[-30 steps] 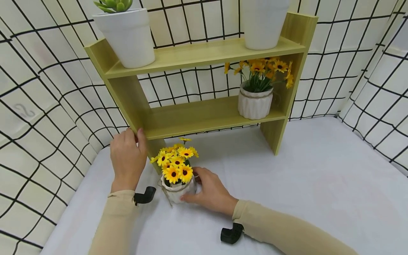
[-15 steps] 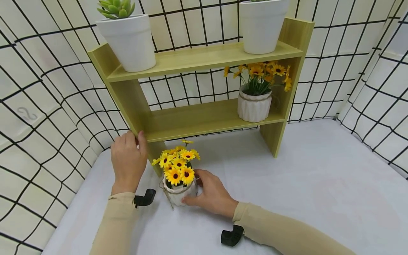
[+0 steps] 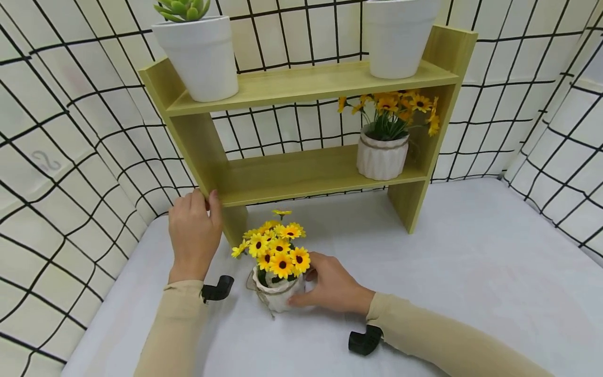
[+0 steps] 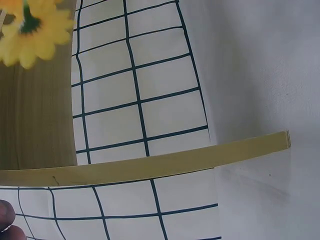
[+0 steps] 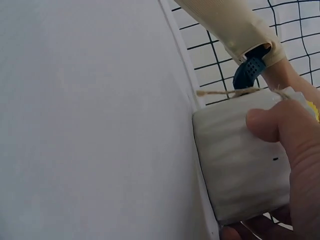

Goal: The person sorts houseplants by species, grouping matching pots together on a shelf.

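Observation:
My right hand (image 3: 334,285) grips a white ribbed pot (image 3: 278,294) of yellow artificial sunflowers (image 3: 278,248) from its right side, thumb at the front. The pot is low over the white surface, in front of the shelf's left leg; twine is tied round it. In the right wrist view, the thumb (image 5: 265,125) presses the wall of the pot (image 5: 240,155). My left hand (image 3: 194,230) holds the left side panel of a wooden two-tier shelf (image 3: 292,170), thumb at its front edge. Only that hand's fingertips (image 4: 7,215) show in the left wrist view.
On the middle board's right end stands another white pot (image 3: 382,157) with orange-yellow flowers. Two larger white pots, one at the left (image 3: 200,60) holding a succulent and one at the right (image 3: 400,39), stand on top. Black wire grid (image 3: 61,157) closes the back and sides.
My right hand and the flower pot have shifted a little to the right, away from the shelf's left leg. The left hand keeps its hold on the panel; the head view has shifted slightly.

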The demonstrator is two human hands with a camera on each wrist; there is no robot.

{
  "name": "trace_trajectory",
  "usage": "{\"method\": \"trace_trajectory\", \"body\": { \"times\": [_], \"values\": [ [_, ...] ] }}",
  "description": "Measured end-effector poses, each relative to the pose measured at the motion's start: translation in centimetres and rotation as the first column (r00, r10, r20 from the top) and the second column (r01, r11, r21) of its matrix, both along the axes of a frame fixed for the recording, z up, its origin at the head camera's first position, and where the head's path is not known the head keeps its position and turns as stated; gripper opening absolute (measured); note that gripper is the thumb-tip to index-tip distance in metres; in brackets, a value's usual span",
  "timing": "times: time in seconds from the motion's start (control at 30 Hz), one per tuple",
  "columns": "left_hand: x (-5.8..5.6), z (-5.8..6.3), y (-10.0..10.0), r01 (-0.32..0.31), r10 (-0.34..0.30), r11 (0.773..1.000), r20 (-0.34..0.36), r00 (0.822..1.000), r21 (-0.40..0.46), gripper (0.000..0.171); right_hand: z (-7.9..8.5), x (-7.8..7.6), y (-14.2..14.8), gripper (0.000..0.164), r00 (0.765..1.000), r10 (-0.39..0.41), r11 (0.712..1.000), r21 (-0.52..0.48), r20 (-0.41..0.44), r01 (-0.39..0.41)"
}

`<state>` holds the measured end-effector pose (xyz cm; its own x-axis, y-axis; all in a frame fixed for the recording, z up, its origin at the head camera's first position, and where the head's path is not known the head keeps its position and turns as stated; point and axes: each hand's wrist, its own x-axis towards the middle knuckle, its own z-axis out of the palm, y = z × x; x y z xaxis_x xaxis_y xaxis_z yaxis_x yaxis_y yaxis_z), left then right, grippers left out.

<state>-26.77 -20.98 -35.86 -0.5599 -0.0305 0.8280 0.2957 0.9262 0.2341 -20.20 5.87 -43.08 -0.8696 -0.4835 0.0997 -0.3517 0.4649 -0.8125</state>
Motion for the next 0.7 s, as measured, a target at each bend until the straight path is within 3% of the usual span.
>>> {"method": "trace_trajectory", "body": {
  "times": [0.2, 0.53, 0.7],
  "values": [
    [-0.2, 0.4, 0.3, 0.027, -0.026, 1.0, -0.065, 0.998, 0.016, 0.041, 0.1, -0.3, 2.0, 0.074, 0.997, 0.072, 0.997, 0.024, 0.0, -0.072],
    [-0.2, 0.4, 0.1, 0.021, -0.02, 0.999, -0.052, 0.998, 0.025, 0.043, -0.5, -0.8, 2.1, 0.089, 0.978, 0.205, 0.978, -0.042, 0.04, -0.204],
    [-0.1, 0.1, 0.2, 0.02, -0.02, 0.999, -0.025, 0.999, 0.025, 0.044, -0.9, -0.5, 1.9, 0.088, 0.982, 0.191, 0.981, -0.022, 0.003, -0.191]
  ]
}}
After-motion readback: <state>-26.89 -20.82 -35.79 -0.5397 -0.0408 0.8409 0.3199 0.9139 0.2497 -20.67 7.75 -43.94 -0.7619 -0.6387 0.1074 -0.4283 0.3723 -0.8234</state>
